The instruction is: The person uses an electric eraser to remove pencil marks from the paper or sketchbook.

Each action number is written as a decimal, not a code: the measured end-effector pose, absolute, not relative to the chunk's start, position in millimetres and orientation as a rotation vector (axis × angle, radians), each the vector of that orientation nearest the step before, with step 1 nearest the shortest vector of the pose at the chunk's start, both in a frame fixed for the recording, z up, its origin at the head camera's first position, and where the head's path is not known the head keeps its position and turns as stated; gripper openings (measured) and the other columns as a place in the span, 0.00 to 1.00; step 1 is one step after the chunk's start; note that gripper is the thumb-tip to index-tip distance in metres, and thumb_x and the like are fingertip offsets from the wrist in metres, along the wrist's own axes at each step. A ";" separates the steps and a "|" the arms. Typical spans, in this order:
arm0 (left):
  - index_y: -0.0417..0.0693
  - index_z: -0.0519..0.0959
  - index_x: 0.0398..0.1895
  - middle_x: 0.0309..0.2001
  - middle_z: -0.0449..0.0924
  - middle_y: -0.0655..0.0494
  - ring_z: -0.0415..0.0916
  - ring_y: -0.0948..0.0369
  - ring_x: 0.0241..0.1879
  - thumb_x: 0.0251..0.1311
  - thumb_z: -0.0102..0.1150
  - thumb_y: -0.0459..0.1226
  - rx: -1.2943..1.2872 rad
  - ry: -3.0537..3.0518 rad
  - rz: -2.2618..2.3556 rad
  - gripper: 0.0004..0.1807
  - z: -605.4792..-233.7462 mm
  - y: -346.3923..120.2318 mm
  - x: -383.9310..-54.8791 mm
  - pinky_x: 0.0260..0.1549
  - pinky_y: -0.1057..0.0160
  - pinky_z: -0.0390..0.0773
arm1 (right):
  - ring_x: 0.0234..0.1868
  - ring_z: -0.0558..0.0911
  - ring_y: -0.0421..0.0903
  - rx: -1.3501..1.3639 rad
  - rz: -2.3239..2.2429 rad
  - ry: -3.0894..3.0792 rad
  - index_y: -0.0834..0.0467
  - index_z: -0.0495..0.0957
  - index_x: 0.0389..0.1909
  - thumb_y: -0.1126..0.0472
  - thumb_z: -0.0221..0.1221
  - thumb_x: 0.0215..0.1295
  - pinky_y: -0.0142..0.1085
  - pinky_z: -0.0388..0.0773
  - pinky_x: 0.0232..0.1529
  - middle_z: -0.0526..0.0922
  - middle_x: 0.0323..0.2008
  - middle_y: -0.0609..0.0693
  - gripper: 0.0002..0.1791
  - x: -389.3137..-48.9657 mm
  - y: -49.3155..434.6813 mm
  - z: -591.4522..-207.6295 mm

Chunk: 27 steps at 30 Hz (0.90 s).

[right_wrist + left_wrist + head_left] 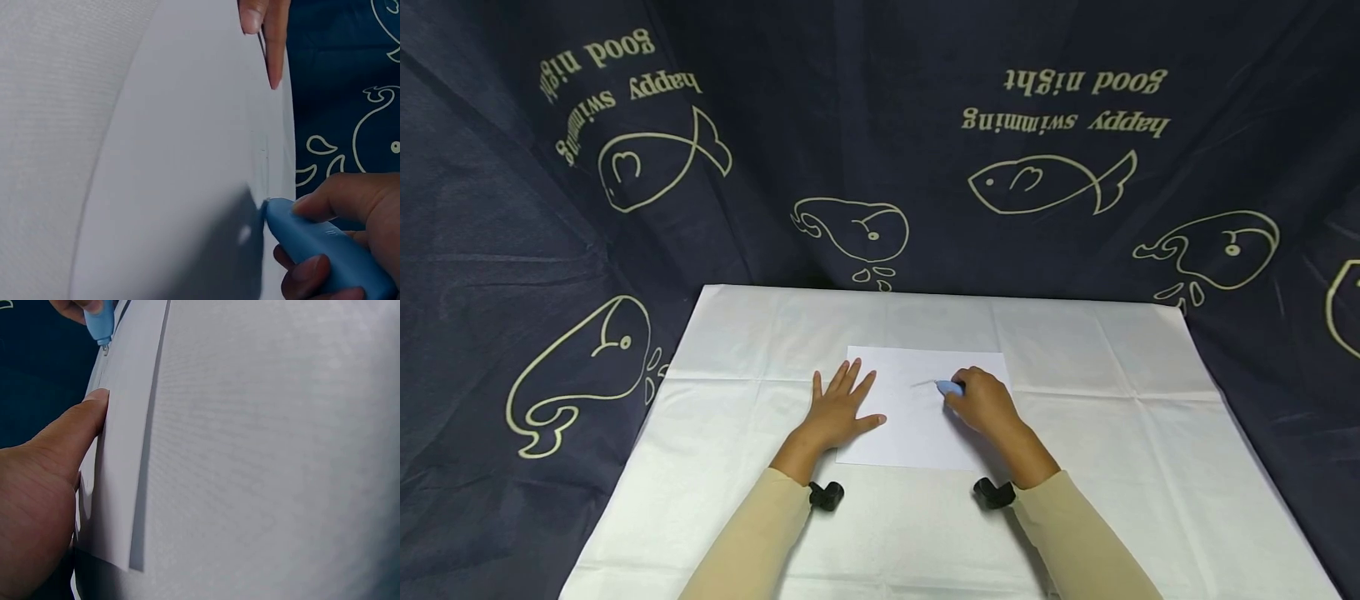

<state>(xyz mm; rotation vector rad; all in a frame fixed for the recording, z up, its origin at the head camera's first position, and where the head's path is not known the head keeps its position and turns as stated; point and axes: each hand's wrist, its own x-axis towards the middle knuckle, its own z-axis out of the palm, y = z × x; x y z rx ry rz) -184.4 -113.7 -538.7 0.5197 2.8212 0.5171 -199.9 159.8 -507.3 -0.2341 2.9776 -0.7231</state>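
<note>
A sheet of white paper (917,446) lies on the white-covered table. My left hand (835,415) rests flat on its left part, fingers spread; in the left wrist view the thumb (75,428) presses near the sheet's edge. My right hand (988,404) grips a light-blue electric eraser (325,244), fingers and thumb curled round its body. Its small metal-held tip (105,350) points down at the paper. From the tip, a faint grey pencil line (922,384) runs left across the sheet. The right hand's shadow falls on the paper.
White cloth (1075,350) with fold creases covers the table. Behind and beside it hangs a dark blue curtain (925,100) with fish and whale drawings. A black wrist camera sits on each wrist, the left one (827,497) and the right one (994,493).
</note>
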 end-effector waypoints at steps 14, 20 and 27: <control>0.58 0.50 0.82 0.84 0.36 0.49 0.32 0.48 0.83 0.68 0.50 0.64 0.522 2.817 0.509 0.46 -539.0 -113.0 -184.6 0.74 0.29 0.29 | 0.33 0.79 0.50 -0.216 -0.717 2.960 0.63 0.84 0.42 0.59 0.63 0.60 0.46 0.78 0.38 0.83 0.35 0.57 0.13 -199.1 160.8 -505.6; 0.57 0.51 0.82 0.84 0.37 0.47 0.33 0.48 0.83 0.68 0.51 0.64 0.526 2.821 0.522 0.46 -539.2 -113.0 -184.4 0.73 0.28 0.29 | 0.33 0.79 0.50 -0.236 -0.714 2.968 0.63 0.84 0.41 0.59 0.63 0.59 0.46 0.77 0.38 0.84 0.36 0.57 0.13 -199.6 161.6 -504.7; 0.58 0.50 0.82 0.84 0.37 0.48 0.32 0.48 0.83 0.68 0.51 0.63 0.511 2.825 0.520 0.45 -538.6 -113.1 -184.1 0.74 0.29 0.29 | 0.34 0.80 0.50 -0.222 -0.700 2.964 0.62 0.84 0.43 0.58 0.63 0.61 0.47 0.78 0.39 0.84 0.36 0.56 0.13 -202.1 160.4 -504.0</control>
